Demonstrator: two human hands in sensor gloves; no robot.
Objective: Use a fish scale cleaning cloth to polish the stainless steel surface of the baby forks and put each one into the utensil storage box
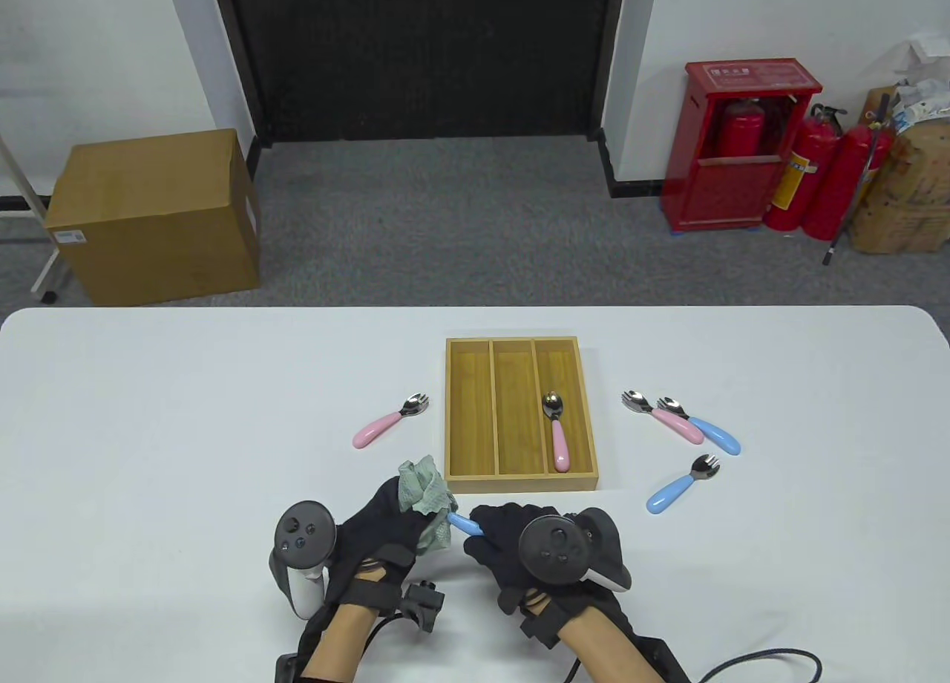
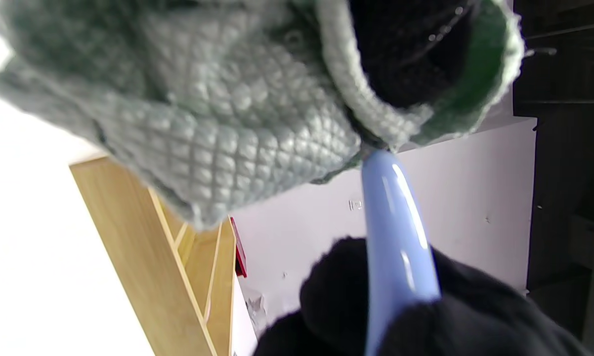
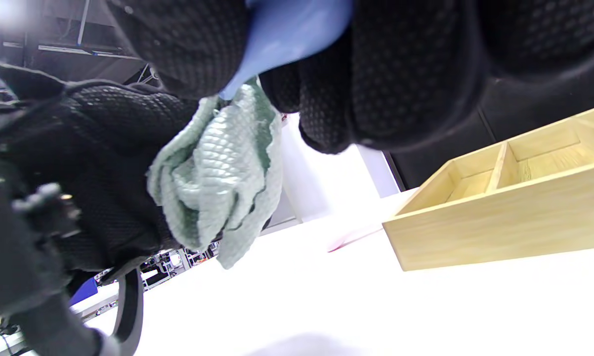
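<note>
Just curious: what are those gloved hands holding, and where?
Right hand grips blue-handled baby fork by its handle; left hand holds green fish-scale cloth around its head.

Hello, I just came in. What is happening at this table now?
A person is polishing a blue-handled baby fork. The right hand grips its handle, and the left hand holds a green cloth wrapped around the metal end. One pink-handled fork already lies in the right compartment of the wooden box. Four more forks wait on the table: one pink left of the box, and a pink and two blue on its right.
</note>
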